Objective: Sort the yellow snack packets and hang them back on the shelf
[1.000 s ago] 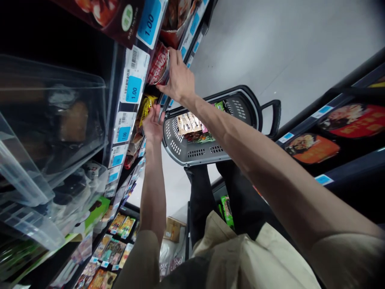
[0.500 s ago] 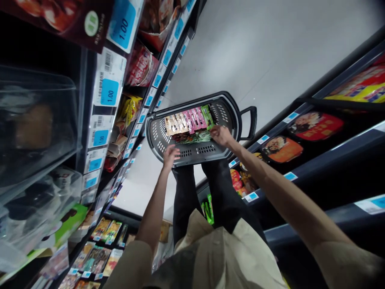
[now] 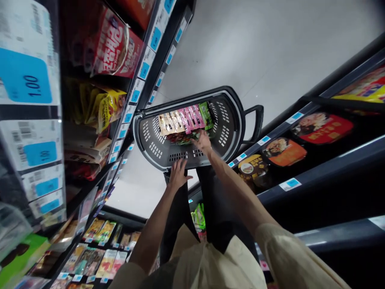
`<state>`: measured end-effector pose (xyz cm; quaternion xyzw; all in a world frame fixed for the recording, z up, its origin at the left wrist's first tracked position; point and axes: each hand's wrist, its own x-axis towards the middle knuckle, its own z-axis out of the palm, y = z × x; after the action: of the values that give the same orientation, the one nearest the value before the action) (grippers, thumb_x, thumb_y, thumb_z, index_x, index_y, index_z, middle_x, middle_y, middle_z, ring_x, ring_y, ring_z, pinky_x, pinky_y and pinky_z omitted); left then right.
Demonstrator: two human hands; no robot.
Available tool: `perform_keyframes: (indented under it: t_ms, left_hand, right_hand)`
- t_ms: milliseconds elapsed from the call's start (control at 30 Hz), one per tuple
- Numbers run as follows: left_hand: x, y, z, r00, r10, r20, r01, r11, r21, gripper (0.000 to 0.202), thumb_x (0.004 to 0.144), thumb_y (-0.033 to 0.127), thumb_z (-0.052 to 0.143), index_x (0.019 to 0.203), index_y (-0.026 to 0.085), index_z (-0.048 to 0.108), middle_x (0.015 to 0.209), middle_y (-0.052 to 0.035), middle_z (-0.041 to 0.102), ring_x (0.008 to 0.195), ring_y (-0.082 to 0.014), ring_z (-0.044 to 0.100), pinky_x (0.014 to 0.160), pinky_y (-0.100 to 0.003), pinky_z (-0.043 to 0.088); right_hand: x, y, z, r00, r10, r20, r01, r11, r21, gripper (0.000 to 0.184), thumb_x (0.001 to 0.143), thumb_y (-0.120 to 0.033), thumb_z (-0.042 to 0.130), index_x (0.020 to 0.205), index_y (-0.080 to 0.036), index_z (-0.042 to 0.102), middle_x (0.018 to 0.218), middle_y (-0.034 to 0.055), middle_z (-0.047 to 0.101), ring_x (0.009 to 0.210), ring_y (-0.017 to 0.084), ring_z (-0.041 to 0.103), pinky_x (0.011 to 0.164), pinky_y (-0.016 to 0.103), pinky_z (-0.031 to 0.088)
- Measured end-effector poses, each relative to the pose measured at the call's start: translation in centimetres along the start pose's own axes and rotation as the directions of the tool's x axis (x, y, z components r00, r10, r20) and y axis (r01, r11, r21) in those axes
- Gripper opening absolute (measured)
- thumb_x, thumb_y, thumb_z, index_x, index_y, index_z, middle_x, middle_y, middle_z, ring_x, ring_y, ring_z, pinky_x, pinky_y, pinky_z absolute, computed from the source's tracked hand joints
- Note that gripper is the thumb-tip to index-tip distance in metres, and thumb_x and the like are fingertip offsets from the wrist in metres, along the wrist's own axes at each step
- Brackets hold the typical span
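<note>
A dark grey shopping basket with slotted sides stands in the aisle in front of my legs. Inside it, small snack packets lie in a row: beige packets, pink packets and green packets. More packets, darker and partly hidden, lie along the near side of the row. My right hand is down in the basket at the near edge of the pink packets, fingers apart and touching the packets there. My left hand is at the basket's near rim, its fingers and thumb spread, holding nothing.
Shelves with bagged snacks and blue price tags rise close on my left. On the right, a shelf holds boxed bowl meals. The basket's handle sticks out toward that shelf. Pale floor stretches beyond the basket.
My right hand has moved left from the basket's right end to the packets' near edge. My left hand has shifted toward me, to the near rim. The view has moved closer to the left shelf.
</note>
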<state>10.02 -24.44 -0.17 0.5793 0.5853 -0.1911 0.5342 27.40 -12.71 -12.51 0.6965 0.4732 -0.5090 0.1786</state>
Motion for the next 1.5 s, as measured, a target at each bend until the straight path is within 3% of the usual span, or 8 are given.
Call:
perform_keyframes:
  t_ms: [233, 567, 800, 900, 1000, 1200, 1367, 1500]
  left_hand:
    - [2.6, -0.2, 2.1, 0.992, -0.013, 0.126, -0.017, 0.973, 0.229, 0.082, 0.093, 0.029, 0.064, 0.164, 0.011, 0.028, 0.168, -0.0224, 0.03, 0.156, -0.0397, 0.026, 0.127, -0.059, 0.021]
    - [3.4, -0.5, 3.2, 0.99, 0.034, 0.134, -0.071, 0.957, 0.281, 0.074, 0.093, 0.024, 0.06, 0.162, 0.014, 0.035, 0.169, -0.0196, 0.03, 0.155, -0.0397, 0.029, 0.126, -0.058, 0.023]
    - [4.6, -2.0, 2.7, 0.996, -0.019, 0.09, 0.035, 0.985, -0.172, 0.087, 0.077, 0.037, 0.083, 0.155, 0.018, 0.047, 0.162, -0.016, 0.043, 0.152, -0.037, 0.034, 0.126, -0.053, 0.025]
    - [5.4, -2.6, 1.9, 0.984, -0.169, 0.063, 0.174, 0.793, -0.584, 0.083, 0.08, 0.038, 0.081, 0.153, 0.018, 0.046, 0.159, -0.0178, 0.047, 0.15, -0.0325, 0.04, 0.125, -0.048, 0.029]
    - [5.8, -2.3, 0.6, 0.926, -0.363, 0.105, 0.247, 0.371, -0.895, 0.074, 0.085, 0.043, 0.076, 0.149, 0.022, 0.046, 0.156, -0.0165, 0.051, 0.145, -0.0283, 0.048, 0.116, -0.045, 0.043]
    - [6.0, 0.4, -2.0, 0.919, -0.371, 0.132, 0.108, -0.085, -0.991, 0.053, 0.067, 0.044, 0.09, 0.106, 0.018, 0.065, 0.089, -0.0034, 0.072, 0.084, -0.0184, 0.071, 0.075, -0.029, 0.056]
    - [7.4, 1.7, -2.3, 0.867, -0.498, 0.016, -0.064, -0.143, -0.988, 0.049, 0.064, 0.044, 0.091, 0.09, 0.018, 0.059, 0.062, 0.0073, 0.056, 0.054, -0.0089, 0.055, 0.06, -0.024, 0.05]
    - [8.3, 0.6, -1.5, 0.9, -0.434, 0.024, 0.003, -0.048, -0.999, 0.046, 0.069, 0.048, 0.087, 0.091, 0.019, 0.059, 0.061, 0.0068, 0.055, 0.048, -0.0089, 0.05, 0.052, -0.024, 0.045]
  right_hand:
    - [6.4, -4.0, 2.8, 0.995, 0.083, -0.049, -0.083, 0.997, -0.004, 0.072, 0.088, -0.047, 0.072, 0.141, -0.009, 0.044, 0.146, 0.026, 0.053, 0.126, 0.036, 0.061, 0.102, 0.044, 0.052]
    - [7.2, -4.1, 3.3, 0.991, 0.015, -0.134, -0.028, 0.994, -0.102, 0.057, 0.093, -0.032, 0.067, 0.141, -0.008, 0.048, 0.138, 0.0295, 0.058, 0.116, 0.037, 0.066, 0.096, 0.046, 0.053]
    - [4.4, -2.6, 3.3, 0.992, -0.107, 0.071, 0.104, 0.993, 0.05, 0.03, 0.102, -0.035, 0.048, 0.11, -0.016, 0.069, 0.109, 0.0182, 0.075, 0.102, 0.03, 0.07, 0.086, 0.035, 0.05]
    - [1.4, -1.0, 2.4, 0.972, -0.208, 0.11, 0.197, 0.975, 0.103, 0.03, 0.102, -0.036, 0.047, 0.101, -0.016, 0.069, 0.097, 0.0122, 0.075, 0.091, 0.024, 0.069, 0.079, 0.029, 0.047]
    - [-2.9, 0.4, 1.2, 0.923, -0.341, 0.178, 0.309, 0.933, 0.186, 0.03, 0.101, -0.035, 0.048, 0.09, -0.017, 0.069, 0.084, 0.0067, 0.073, 0.078, 0.02, 0.065, 0.072, 0.026, 0.044]
    - [-8.9, 1.1, -0.1, 0.694, -0.613, 0.377, 0.45, 0.778, 0.438, 0.043, 0.095, -0.055, 0.054, 0.073, -0.019, 0.066, 0.068, -0.0004, 0.067, 0.063, 0.014, 0.059, 0.063, 0.023, 0.043]
    - [-3.3, 0.6, -1.0, 0.957, -0.274, 0.097, 0.218, 0.897, 0.384, 0.061, 0.104, -0.06, 0.027, 0.087, -0.017, 0.068, 0.087, 0.0107, 0.072, 0.084, 0.023, 0.066, 0.075, 0.032, 0.053]
    - [4.0, 0.3, -1.1, 0.968, -0.006, -0.252, 0.036, 0.993, 0.114, 0.046, 0.099, -0.047, 0.051, 0.127, -0.011, 0.056, 0.133, 0.0232, 0.06, 0.123, 0.034, 0.055, 0.102, 0.044, 0.046]
